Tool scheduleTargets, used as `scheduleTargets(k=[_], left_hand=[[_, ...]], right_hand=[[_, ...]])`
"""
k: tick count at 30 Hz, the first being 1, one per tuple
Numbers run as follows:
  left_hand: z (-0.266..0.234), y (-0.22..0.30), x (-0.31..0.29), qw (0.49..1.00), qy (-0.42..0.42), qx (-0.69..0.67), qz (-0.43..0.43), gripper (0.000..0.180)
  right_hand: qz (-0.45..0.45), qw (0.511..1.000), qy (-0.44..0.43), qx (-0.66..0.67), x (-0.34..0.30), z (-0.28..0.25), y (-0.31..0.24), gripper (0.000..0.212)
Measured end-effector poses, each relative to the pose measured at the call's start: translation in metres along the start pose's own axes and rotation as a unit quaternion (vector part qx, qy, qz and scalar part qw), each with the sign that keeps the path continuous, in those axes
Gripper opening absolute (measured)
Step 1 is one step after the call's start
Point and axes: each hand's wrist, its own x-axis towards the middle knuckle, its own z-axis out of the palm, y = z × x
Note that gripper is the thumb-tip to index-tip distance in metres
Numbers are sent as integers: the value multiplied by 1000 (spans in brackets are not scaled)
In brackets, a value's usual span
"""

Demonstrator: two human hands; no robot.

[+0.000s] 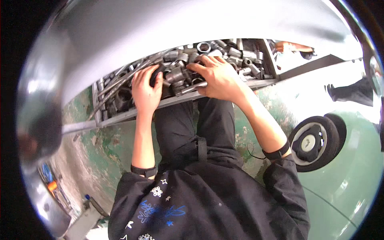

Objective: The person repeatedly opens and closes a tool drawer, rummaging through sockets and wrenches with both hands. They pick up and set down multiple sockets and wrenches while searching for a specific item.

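A long drawer (188, 97) of loose metal sockets (175, 75) stretches across in front of me. My left hand (147, 89) reaches into its left half, thumb and fingers curved around a dark rounded piece (157, 74). The fingers partly cover that piece, so its kind is hard to tell. Over the middle of the drawer, my right hand (222, 80) rests on the sockets with its fingers apart, the thumb by the front edge. A large ring-shaped socket (203, 47) lies just beyond its fingers. Long steel bars (120, 83) lie slantwise left of my left hand.
A pale glossy surface (192, 22) spans the space above the drawer. To the right stand a black wheel (310, 142) and a pale green panel (352, 176). An orange-brown object (294, 47) lies past the drawer's right end. Worn green floor (108, 148) shows below.
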Motion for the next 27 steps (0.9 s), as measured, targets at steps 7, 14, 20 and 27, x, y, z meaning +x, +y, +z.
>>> scheduleTargets(k=[7, 14, 20, 27], left_hand=[[-4, 2, -3, 1000, -6, 2, -23, 23], [-18, 17, -9, 990, 17, -70, 124, 17], [-14, 29, -14, 974, -52, -74, 209, 17], [3, 22, 11, 973, -124, 19, 193, 51]], right_hand=[[-25, 972, -171, -157, 18, -5, -6, 54], [-147, 952, -120, -239, 18, 6, 7, 31], [-126, 980, -23, -149, 16, 2, 35, 38], [108, 992, 66, 0, 32, -8, 93, 41]])
